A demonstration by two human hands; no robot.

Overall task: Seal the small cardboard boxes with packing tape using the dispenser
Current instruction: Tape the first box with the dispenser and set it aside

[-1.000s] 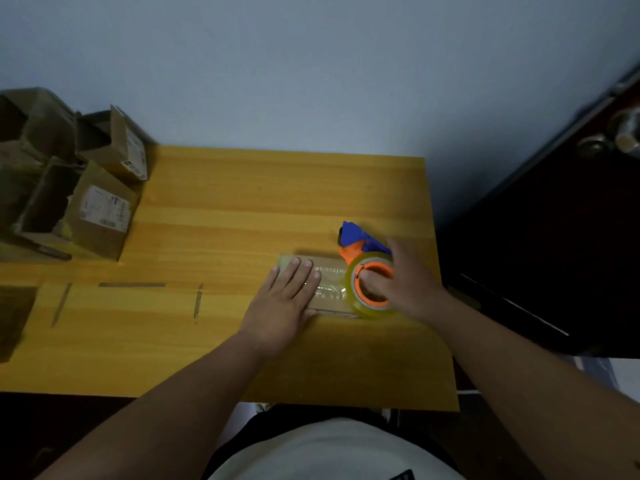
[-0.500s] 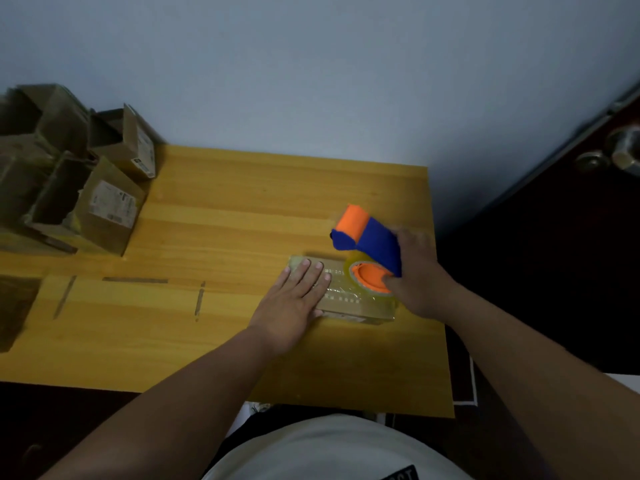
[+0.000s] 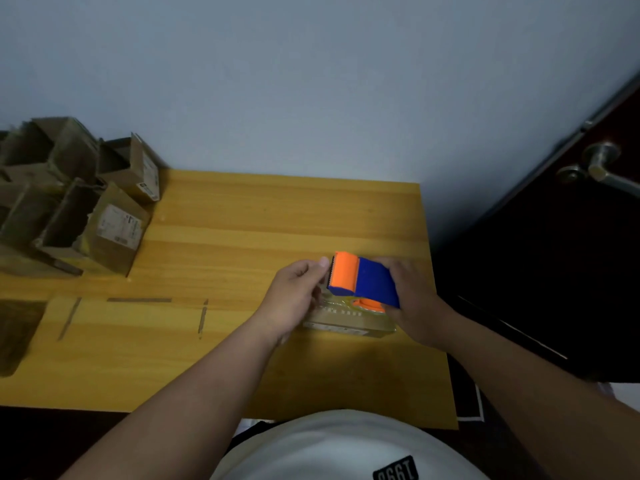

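Above a box (image 3: pixel 349 323) on the table (image 3: pixel 221 244), right hand (image 3: pixel 412 299) grips the dispenser (image 3: pixel 363 280); left hand (image 3: pixel 294 299), fingers curled, pinches at its front edge.

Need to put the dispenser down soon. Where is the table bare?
Bare wood runs from the open boxes to the hands, along the wall, and on the near edge of the table. Crowded: left end, and around the small box.

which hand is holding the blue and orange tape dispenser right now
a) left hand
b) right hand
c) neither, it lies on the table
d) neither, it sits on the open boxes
b: the right hand grips the blue body of the tape dispenser above the small box, while the left hand is only at its orange front edge.
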